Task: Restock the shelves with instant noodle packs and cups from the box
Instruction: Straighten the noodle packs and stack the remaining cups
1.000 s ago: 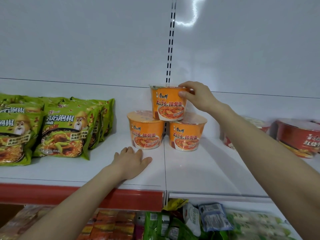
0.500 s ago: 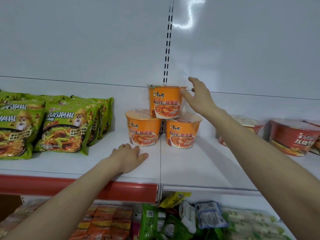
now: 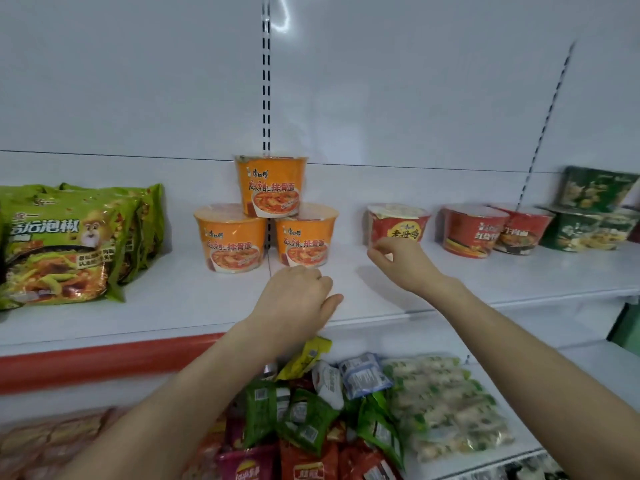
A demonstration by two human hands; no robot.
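- The top orange cup rests across the lids of two lower orange cups. I judge that a bump to either base cup would topple it.
- My left hand sits just near of the right base cup, fingers curled under and holding nothing. It is the likeliest culprit.
- My right hand hovers just near of a red cup, fingers loosely bent and empty. A careless reach could shove that cup back.
- Green noodle packs lean at the far left of the shelf. More red cups and dark green cups stand to the right.
- I cannot see the supply box, so I cannot tell what stock remains.
- The lower shelf holds a loose heap of snack packets.
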